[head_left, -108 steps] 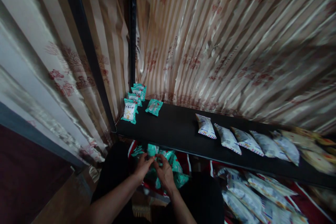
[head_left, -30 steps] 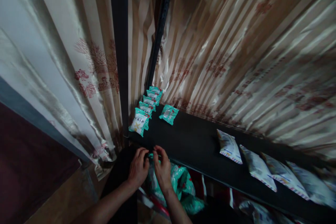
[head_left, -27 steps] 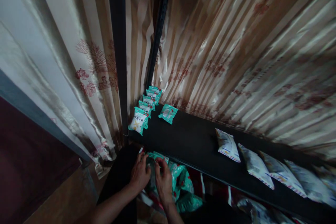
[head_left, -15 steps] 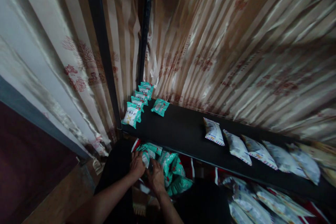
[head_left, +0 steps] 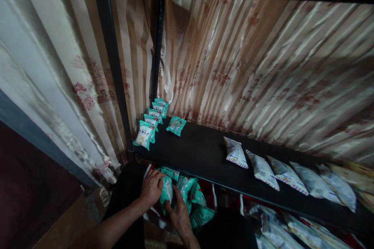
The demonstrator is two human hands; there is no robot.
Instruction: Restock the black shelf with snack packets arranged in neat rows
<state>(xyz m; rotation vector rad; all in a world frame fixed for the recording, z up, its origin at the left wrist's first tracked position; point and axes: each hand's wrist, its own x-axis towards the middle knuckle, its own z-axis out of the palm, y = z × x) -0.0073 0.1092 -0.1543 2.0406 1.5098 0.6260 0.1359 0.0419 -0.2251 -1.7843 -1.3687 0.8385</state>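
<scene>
My left hand (head_left: 152, 188) and my right hand (head_left: 179, 214) are closed on a teal snack bag (head_left: 166, 190), one on each side of it. They are just above an open red-and-white bag (head_left: 148, 170) below the shelf's front edge. More teal snack bags (head_left: 201, 216) are heaped in it, right beside my right hand. On the shelf's left end, a row of teal and white snack bags (head_left: 143, 135) stands front to back. One more teal snack bag (head_left: 176, 125) lies by itself to the right of that row.
A black shelf (head_left: 193, 148) runs across the view, with dark posts (head_left: 112, 46) at its left. White snack bags (head_left: 261, 169) lie along its right part, and more white packets (head_left: 274, 227) fill a container below. Patterned curtains (head_left: 233, 70) hang behind and at the left.
My hands have lifted a teal snack bag slightly out of the heap, and it is more visible between them. The view has tilted up a little, showing a dark upper ledge.
</scene>
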